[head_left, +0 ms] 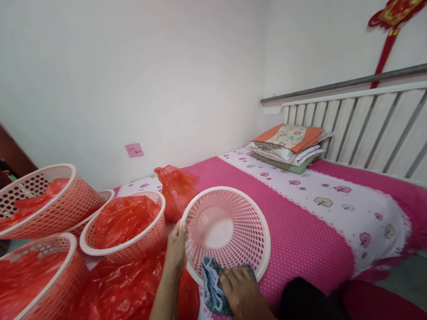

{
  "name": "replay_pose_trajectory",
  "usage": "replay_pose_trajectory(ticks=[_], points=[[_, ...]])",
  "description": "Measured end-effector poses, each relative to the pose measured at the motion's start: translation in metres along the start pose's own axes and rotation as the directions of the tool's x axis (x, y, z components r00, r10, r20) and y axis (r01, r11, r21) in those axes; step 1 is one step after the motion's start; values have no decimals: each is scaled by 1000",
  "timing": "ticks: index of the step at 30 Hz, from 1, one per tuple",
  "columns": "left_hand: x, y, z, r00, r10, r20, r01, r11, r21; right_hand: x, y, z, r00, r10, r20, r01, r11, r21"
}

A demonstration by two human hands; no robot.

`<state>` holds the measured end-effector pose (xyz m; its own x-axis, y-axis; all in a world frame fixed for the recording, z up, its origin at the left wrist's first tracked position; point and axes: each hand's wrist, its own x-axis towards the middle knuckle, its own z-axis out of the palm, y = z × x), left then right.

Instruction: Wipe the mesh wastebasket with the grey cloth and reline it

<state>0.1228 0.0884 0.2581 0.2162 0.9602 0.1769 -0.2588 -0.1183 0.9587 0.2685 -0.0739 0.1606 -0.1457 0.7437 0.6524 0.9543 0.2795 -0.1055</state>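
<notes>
On the pink bed (302,241), your left hand (175,249) grips the white basket (226,231) rim while your right hand (245,295) presses a cloth (212,289) (blue-patterned) on its lower edge. Wiping step, apparently; next, probably rotate the basket for the unwiped rim.

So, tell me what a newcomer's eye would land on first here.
First, the empty pink mesh basket tilted on the bed's near edge: the left hand grips its rim while the right hand presses a dark patterned cloth against its lower rim. To the left stand several more baskets lined with red plastic bags. Beyond, the bright pink bedspread runs to folded bedding by the slatted headboard.
</notes>
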Motion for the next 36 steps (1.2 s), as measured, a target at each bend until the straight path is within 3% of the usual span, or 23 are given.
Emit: replay_pose_trajectory(ticks=[5,10,14,17,19,22,25,27,29,32,36], points=[[4,-11,-4,999,13,-42,-8,992,127,14,-8,-2,999,54,7,-54,994,95],[6,-14,-7,994,72,-81,-55,980,192,36,-23,-3,996,86,2,-86,993,86],[5,-4,-15,991,93,-92,-70,972,226,50,-34,-4,993,59,100,-68,994,87],[1,5,-17,997,60,-56,-48,980,195,56,-36,-13,964,58,259,-106,979,176],[-2,8,-15,999,38,1,-38,986,164,60,-32,-23,932,90,350,-210,923,321],[-5,9,-13,999,11,36,-15,993,117,67,-19,-39,887,215,408,-417,751,512],[-5,8,-12,999,0,47,-4,996,87,77,2,-46,817,396,420,-577,565,590],[-4,7,-11,998,5,64,-10,997,73,86,19,-42,780,461,423,-620,481,620],[-4,8,-10,998,23,64,-29,995,99,97,36,-33,766,484,424,-638,486,597],[-3,10,-9,998,58,32,-64,979,195,115,56,-16,765,492,415,-644,583,495],[-2,8,-10,998,63,21,-67,968,243,139,65,12,754,489,438,-654,623,430]])
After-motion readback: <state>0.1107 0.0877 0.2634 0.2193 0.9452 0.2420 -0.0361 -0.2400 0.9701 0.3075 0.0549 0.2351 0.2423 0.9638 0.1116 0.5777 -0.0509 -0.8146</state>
